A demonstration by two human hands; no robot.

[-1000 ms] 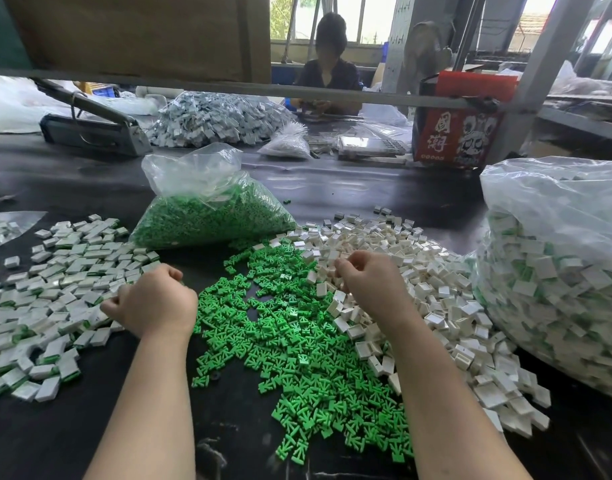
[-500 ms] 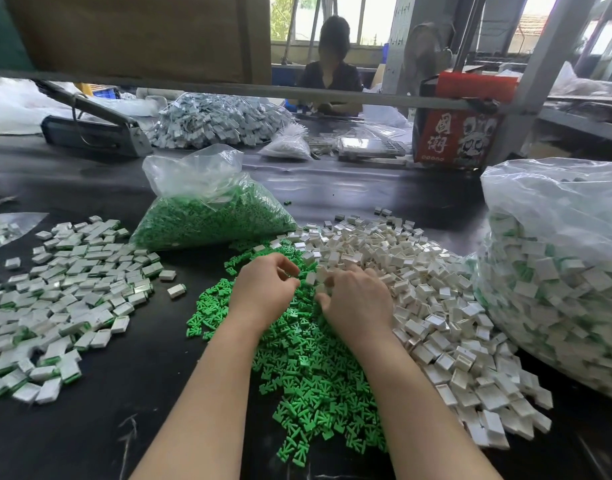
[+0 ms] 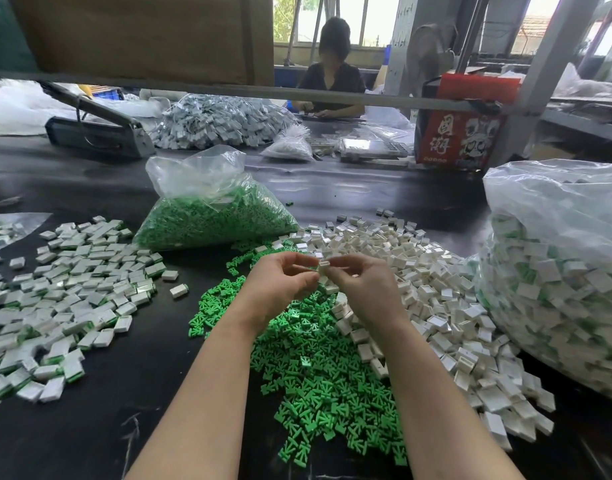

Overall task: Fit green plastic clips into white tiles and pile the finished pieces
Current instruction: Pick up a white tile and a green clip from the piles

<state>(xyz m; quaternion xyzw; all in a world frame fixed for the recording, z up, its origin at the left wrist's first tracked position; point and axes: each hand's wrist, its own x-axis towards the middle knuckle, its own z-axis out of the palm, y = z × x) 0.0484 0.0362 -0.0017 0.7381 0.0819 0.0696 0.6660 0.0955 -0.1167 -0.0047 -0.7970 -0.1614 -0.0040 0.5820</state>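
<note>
Midair, above the heaps: white tile pinched between both hands, left hand and right hand touching at the fingertips. Any clip at the tile too blurred to tell. Beneath: loose green clips; right of them, loose tiles. Left on the bench: finished pieces. Far: clip bag. Right: big bag of finished pieces.
</note>
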